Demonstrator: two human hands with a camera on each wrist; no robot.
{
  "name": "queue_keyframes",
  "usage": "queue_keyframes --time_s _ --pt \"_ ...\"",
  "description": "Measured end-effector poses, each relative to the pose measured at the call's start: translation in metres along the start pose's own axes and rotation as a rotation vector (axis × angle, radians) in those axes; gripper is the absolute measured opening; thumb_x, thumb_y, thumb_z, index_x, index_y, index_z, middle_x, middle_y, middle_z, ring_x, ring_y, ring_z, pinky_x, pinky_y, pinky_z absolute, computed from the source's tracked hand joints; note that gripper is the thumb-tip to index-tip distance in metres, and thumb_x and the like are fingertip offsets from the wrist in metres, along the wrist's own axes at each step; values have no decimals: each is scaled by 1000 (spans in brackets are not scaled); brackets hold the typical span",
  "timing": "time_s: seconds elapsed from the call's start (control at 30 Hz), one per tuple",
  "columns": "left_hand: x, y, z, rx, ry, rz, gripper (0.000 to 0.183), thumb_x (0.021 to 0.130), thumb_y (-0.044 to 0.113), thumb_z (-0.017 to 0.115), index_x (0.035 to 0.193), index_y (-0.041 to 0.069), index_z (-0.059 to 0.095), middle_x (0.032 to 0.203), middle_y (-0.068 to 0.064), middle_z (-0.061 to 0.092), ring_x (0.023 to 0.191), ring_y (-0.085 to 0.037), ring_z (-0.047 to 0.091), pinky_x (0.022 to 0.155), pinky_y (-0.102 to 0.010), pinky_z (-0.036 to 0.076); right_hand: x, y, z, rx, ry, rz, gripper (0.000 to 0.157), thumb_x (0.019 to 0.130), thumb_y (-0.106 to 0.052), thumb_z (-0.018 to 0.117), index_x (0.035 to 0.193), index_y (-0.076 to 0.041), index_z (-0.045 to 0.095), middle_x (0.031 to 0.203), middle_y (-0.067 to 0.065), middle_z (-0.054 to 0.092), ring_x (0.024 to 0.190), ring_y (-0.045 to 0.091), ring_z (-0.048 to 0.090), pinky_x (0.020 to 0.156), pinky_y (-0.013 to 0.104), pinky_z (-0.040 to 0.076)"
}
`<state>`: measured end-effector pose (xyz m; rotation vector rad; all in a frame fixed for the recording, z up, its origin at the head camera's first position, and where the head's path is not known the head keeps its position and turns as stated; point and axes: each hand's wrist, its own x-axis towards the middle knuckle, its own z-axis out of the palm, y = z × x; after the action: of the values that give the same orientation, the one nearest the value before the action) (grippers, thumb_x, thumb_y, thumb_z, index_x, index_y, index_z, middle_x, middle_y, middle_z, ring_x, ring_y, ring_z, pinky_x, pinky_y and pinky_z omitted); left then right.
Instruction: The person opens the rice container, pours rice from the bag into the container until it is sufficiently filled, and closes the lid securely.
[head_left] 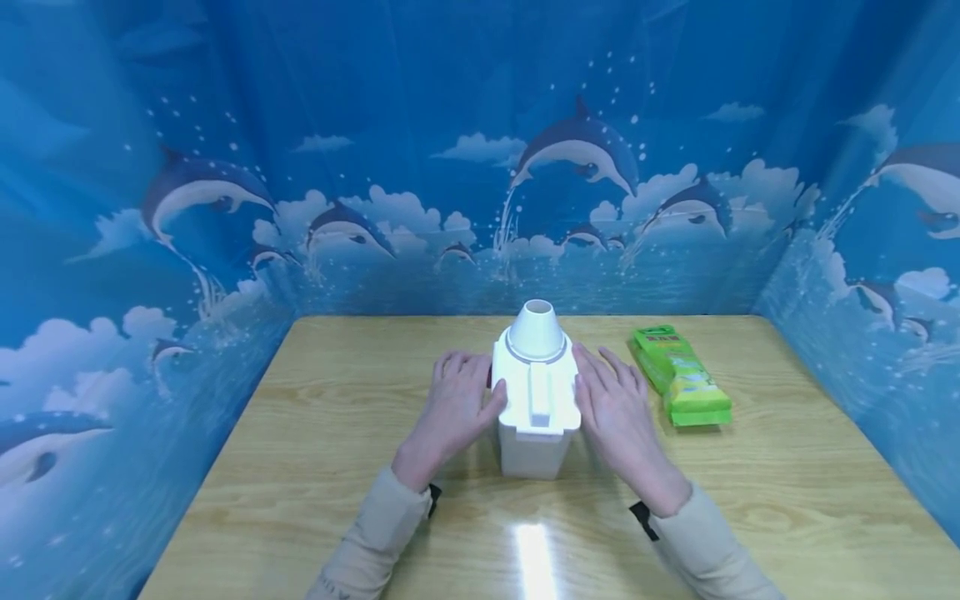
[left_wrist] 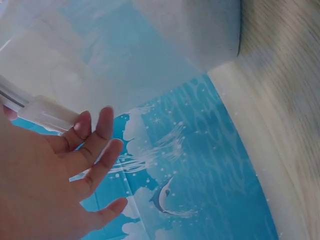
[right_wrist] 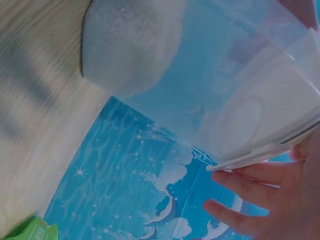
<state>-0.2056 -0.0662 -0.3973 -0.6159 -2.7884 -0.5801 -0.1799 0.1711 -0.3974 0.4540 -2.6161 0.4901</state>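
Note:
A storage box [head_left: 534, 458] of translucent plastic stands upright on the table, with pale granular stuff [right_wrist: 132, 37] in its lower part. On top sits a white lid [head_left: 517, 400] bearing a cone-shaped spout [head_left: 537, 333] and a raised bar. My left hand [head_left: 459, 400] lies along the lid's left side, its thumb at the top edge and its fingertips at a white side latch [left_wrist: 47, 112]. Opposite, my right hand [head_left: 617, 408] touches the matching latch [right_wrist: 255, 157] with nearly straight fingers, its thumb at the lid's right edge.
A green packet [head_left: 678, 379] lies to the right of the box. The wooden table [head_left: 330, 467] reaches back to a blue curtain [head_left: 390, 125] printed with dolphins, which also runs along both sides. Glare [head_left: 534, 558] shows on the wood near the front.

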Motion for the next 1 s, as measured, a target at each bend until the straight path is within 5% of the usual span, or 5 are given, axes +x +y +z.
queue_keyframes --time_s 1.0 --pt "-4 5 -10 77 16 -26 47 103 53 37 111 16 63 108 -3 64 108 -24 61 113 -58 35 3 4 -7 79 20 40 47 106 -34 50 144 -7 55 136 18 63 126 45 54 105 65 39"
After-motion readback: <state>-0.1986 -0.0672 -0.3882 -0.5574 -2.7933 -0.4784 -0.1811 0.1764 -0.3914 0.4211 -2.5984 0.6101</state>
